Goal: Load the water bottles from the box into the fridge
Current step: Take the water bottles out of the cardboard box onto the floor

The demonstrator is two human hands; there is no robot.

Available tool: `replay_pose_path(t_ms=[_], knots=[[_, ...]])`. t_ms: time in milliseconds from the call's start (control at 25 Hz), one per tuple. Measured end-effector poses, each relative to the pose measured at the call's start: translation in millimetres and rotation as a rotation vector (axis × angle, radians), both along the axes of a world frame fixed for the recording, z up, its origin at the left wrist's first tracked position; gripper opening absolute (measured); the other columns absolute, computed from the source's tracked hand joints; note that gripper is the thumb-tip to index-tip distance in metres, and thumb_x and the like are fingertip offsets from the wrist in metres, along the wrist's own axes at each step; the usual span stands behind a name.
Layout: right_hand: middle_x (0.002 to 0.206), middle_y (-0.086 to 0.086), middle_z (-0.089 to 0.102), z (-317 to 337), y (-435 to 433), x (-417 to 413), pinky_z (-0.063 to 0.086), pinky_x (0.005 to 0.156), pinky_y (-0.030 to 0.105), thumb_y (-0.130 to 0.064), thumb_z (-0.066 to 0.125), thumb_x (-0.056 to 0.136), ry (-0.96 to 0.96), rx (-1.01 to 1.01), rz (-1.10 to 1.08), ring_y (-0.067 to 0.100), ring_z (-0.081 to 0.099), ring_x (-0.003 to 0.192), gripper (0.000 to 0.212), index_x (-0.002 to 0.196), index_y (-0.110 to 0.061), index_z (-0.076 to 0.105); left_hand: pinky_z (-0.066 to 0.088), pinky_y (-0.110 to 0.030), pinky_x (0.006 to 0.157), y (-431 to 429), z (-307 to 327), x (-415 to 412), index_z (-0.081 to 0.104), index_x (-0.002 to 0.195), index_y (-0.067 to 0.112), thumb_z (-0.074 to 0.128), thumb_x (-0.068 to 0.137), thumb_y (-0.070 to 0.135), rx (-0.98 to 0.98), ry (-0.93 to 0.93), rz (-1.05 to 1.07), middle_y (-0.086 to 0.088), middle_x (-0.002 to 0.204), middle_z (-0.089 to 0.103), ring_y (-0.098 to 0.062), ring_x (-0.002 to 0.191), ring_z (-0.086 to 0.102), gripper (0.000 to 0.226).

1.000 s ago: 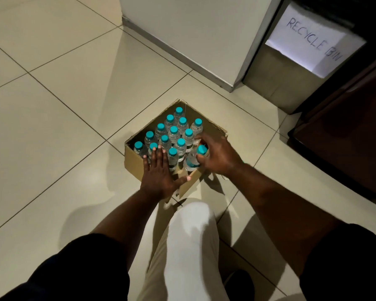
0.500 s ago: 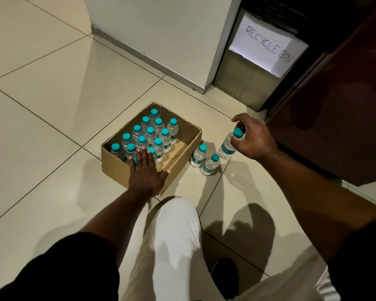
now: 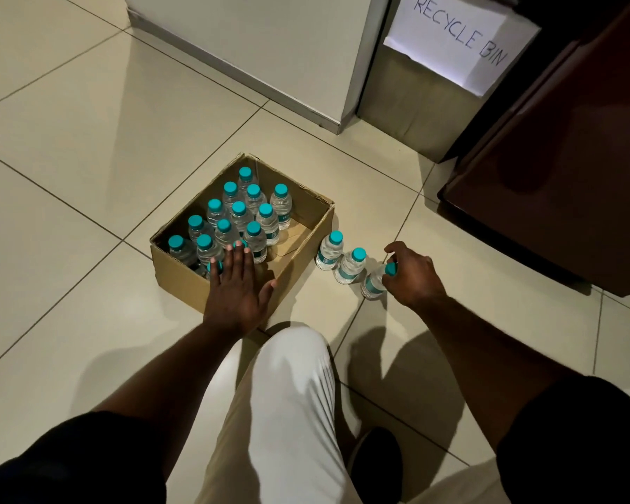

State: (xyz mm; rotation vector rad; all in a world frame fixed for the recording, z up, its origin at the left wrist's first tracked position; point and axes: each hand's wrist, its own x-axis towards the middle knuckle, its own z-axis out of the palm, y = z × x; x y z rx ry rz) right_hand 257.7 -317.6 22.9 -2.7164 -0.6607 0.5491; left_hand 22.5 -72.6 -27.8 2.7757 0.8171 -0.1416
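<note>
My left hand (image 3: 238,285) lies flat, fingers spread, on the box (image 3: 182,281) edge w/ nothing gripped; right hand (image 3: 413,272) pinches a bottle (image 3: 373,283) cap right of the box, on tile floor (image 3: 88,140).

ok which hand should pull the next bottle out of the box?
Left, probably. The left hand rests flat over the bottles at the near edge of the box, palm empty. The right hand is outside the box, gripping a bottle by its cap on the floor.
</note>
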Motion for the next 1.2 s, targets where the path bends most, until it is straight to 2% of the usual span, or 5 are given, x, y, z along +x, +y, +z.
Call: replay_pose_path(t_ms=[360, 640, 960, 1080, 1200], knots=[[0.123, 0.006, 0.066, -15, 19, 0, 0.044, 0.105, 0.041, -0.016, 0.072, 0.087, -0.026, -0.012, 0.070, 0.029, 0.061, 0.111, 0.055, 0.137, -0.019, 0.049, -0.011, -0.047, 0.124, 0, -7, 0, 0.002, 0.161, 0.010, 0.000, 0.099, 0.069, 0.017, -0.026, -0.002, -0.011, 0.169, -0.005, -0.025, 0.155, -0.012, 0.086], [0.138, 0.003, 0.058, 6, 28, -7, 0.036, 0.109, 0.041, -0.023, 0.077, 0.082, -0.100, -0.178, 0.118, 0.024, 0.055, 0.125, 0.069, 0.144, -0.021, 0.046, -0.007, -0.048, 0.124, 0, -2, -4, -0.003, 0.161, 0.010, 0.005, 0.098, 0.072, -0.043, -0.082, 0.036, -0.011, 0.168, -0.007, -0.026, 0.155, -0.013, 0.089], [0.136, 0.002, 0.057, 55, 56, -43, 0.034, 0.106, 0.040, -0.020, 0.076, 0.081, -0.261, -0.017, 0.303, 0.023, 0.053, 0.124, 0.064, 0.140, -0.021, 0.051, -0.004, -0.052, 0.125, -5, 20, -37, -0.008, 0.161, 0.010, -0.003, 0.084, 0.082, -0.065, 0.074, 0.146, -0.014, 0.168, -0.012, -0.029, 0.154, -0.016, 0.105], [0.130, 0.004, 0.059, 56, 75, -65, 0.034, 0.103, 0.040, -0.026, 0.075, 0.082, -0.259, 0.053, 0.384, 0.025, 0.054, 0.121, 0.056, 0.134, -0.019, 0.055, -0.005, -0.053, 0.124, 2, 20, -39, -0.009, 0.161, 0.010, -0.001, 0.081, 0.087, -0.050, 0.098, 0.142, -0.014, 0.168, -0.012, -0.029, 0.154, -0.015, 0.111], [0.134, 0.004, 0.057, 44, 102, -83, 0.034, 0.108, 0.041, -0.036, 0.070, 0.089, -0.218, 0.070, 0.448, 0.025, 0.052, 0.125, 0.052, 0.137, -0.020, 0.053, -0.011, -0.051, 0.121, 20, 14, -38, -0.011, 0.160, 0.011, 0.004, 0.076, 0.096, -0.054, 0.151, 0.123, -0.012, 0.168, -0.014, -0.029, 0.154, -0.018, 0.121]])
